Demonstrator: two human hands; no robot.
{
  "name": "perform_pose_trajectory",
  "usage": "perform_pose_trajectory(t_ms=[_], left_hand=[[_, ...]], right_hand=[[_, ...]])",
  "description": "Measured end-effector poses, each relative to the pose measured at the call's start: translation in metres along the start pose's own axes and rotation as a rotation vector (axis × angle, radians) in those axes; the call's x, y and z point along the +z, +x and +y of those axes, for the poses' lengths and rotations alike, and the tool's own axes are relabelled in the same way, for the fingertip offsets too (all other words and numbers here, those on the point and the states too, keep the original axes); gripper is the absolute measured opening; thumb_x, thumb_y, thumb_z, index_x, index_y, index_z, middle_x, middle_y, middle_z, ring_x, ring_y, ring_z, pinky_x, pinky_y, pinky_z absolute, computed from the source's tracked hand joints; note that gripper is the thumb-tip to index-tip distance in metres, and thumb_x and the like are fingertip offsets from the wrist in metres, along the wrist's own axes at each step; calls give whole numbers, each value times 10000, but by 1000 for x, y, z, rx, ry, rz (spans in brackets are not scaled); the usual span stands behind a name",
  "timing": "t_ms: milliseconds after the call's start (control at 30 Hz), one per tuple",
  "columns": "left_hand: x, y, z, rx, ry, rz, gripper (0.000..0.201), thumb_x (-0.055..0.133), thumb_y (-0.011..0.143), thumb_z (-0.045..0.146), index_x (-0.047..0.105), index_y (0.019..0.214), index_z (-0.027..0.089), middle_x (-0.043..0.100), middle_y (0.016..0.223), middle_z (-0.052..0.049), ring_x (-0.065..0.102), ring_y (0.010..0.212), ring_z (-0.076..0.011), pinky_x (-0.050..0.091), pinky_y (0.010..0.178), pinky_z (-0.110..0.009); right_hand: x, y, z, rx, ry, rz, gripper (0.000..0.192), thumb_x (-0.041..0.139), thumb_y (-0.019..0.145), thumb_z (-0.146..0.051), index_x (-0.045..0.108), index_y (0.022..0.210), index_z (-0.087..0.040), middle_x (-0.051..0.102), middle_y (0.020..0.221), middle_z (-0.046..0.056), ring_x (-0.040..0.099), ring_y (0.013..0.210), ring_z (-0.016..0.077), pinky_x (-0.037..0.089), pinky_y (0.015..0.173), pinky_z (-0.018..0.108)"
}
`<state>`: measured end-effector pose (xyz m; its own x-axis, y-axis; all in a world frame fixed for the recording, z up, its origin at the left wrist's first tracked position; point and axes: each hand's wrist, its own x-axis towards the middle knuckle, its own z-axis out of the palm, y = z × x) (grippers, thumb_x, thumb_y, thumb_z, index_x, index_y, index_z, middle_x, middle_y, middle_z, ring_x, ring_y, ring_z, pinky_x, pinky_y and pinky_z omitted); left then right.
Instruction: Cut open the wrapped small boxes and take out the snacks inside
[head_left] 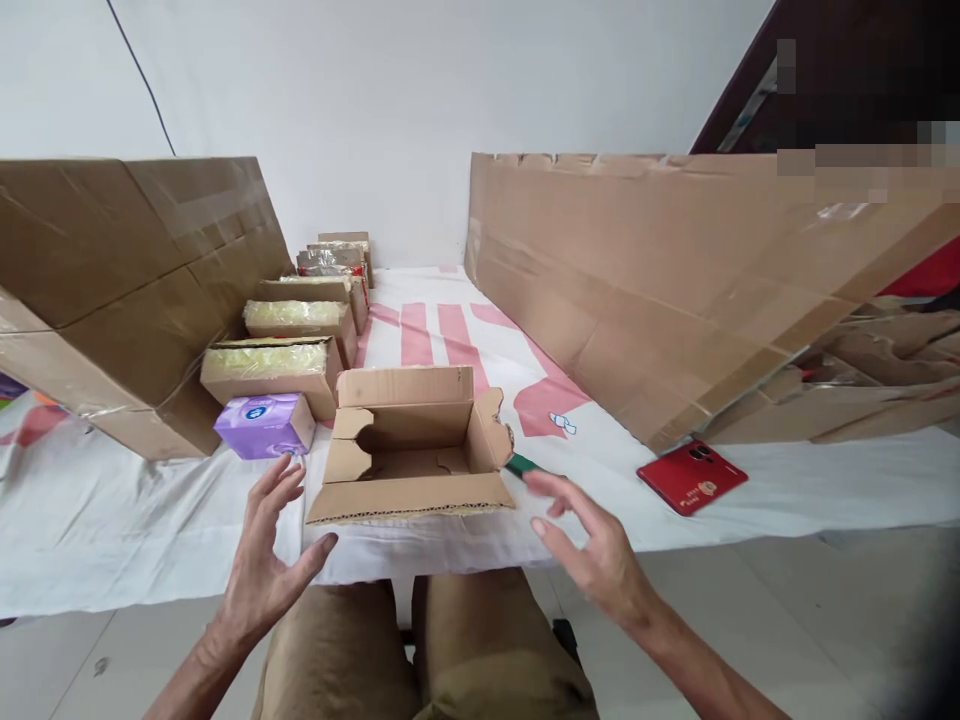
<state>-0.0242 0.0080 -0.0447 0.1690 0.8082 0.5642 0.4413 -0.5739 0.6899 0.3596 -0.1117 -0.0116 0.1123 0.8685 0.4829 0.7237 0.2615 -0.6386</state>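
Note:
A small open cardboard box (411,450) sits empty at the near edge of a table under a white cloth (112,510), its lid flap standing up at the back. My left hand (268,550) hovers open just left of the box's front corner, holding nothing. My right hand (589,545) hovers open to the right of the box, fingers spread, also holding nothing. A purple packet (262,424) lies left of the box. A green object (525,466) peeks out behind the box's right flap, near my right fingertips.
A row of several filled cardboard boxes (274,370) runs back along the left, beside a large taped carton (112,290). A long cardboard sheet (660,280) leans at the right. A red phone (691,476) lies on the cloth. My knees (420,640) are below the table edge.

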Motion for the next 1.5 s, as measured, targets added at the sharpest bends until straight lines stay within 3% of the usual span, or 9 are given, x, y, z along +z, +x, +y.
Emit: perform_pose_trajectory(t_ms=[133, 300, 500, 700, 900, 1033, 1133, 1333, 1500], left_hand=[[15, 22, 16, -159, -153, -22, 632, 836, 763, 562, 685, 1317, 298, 510, 1594, -140, 520, 1443, -402, 568, 1073, -549], [31, 33, 23, -276, -185, 76, 504, 789, 794, 624, 755, 1128, 248, 682, 1384, -139, 601, 1342, -384, 567, 1046, -536], [41, 32, 22, -380, -273, 149, 696, 834, 744, 632, 656, 1291, 239, 635, 1424, -160, 633, 1298, -361, 590, 995, -477], [54, 30, 41, -525, -447, 62, 836, 775, 722, 759, 622, 1322, 196, 674, 1360, -191, 684, 1224, -353, 587, 1012, -487], [-10, -14, 29, -522, -353, 229, 825, 816, 702, 717, 639, 1337, 220, 724, 1302, -152, 717, 1162, -360, 617, 951, -461], [-84, -39, 0, -585, -236, 435, 769, 887, 634, 639, 681, 1250, 228, 772, 1137, -103, 721, 1095, -349, 615, 918, -441], [-114, -30, -20, -549, -226, 549, 561, 875, 680, 549, 704, 1116, 240, 761, 1064, -59, 688, 1142, -308, 530, 1089, -450], [-86, 13, -64, -570, -379, 597, 446, 799, 662, 481, 631, 972, 207, 713, 919, -37, 684, 920, -232, 564, 968, -421], [-68, -3, -67, -654, -391, 649, 610, 804, 693, 457, 578, 1202, 209, 680, 1231, -104, 628, 1251, -291, 445, 1166, -482]], right_hand=[[8, 41, 3, -141, 47, -86, 765, 576, 1000, -614, 366, 1645, -260, 517, 1606, 159, 526, 1453, 353, 501, 1145, 527], [35, 59, 2, -379, 54, -178, 742, 560, 981, -704, 486, 1576, -265, 593, 1523, 158, 497, 1469, 380, 420, 1191, 588], [37, 48, 27, -190, 167, -64, 934, 670, 930, -685, 262, 1683, -311, 351, 1705, 169, 362, 1567, 384, 421, 1215, 593], [50, 52, 39, -37, 295, -232, 946, 708, 927, -609, 237, 1695, -321, 506, 1602, 194, 575, 1413, 390, 614, 1014, 551], [88, 44, -17, -166, 344, -233, 912, 746, 931, -391, 236, 1686, -361, 470, 1633, 148, 567, 1421, 373, 613, 1041, 511], [144, 60, -65, -294, 446, -308, 932, 748, 917, -273, 226, 1684, -356, 400, 1685, 130, 462, 1512, 342, 597, 1064, 468], [190, 81, -88, -314, 533, -325, 954, 764, 899, -286, 228, 1688, -316, 400, 1682, 147, 442, 1520, 340, 595, 1058, 478], [260, 90, -72, -169, 493, -273, 879, 719, 857, -188, 334, 1646, -250, 495, 1610, 173, 491, 1481, 340, 552, 1103, 535], [272, 76, -46, -142, 400, -361, 810, 687, 838, -140, 403, 1595, -186, 574, 1531, 188, 559, 1415, 323, 499, 1160, 538]])
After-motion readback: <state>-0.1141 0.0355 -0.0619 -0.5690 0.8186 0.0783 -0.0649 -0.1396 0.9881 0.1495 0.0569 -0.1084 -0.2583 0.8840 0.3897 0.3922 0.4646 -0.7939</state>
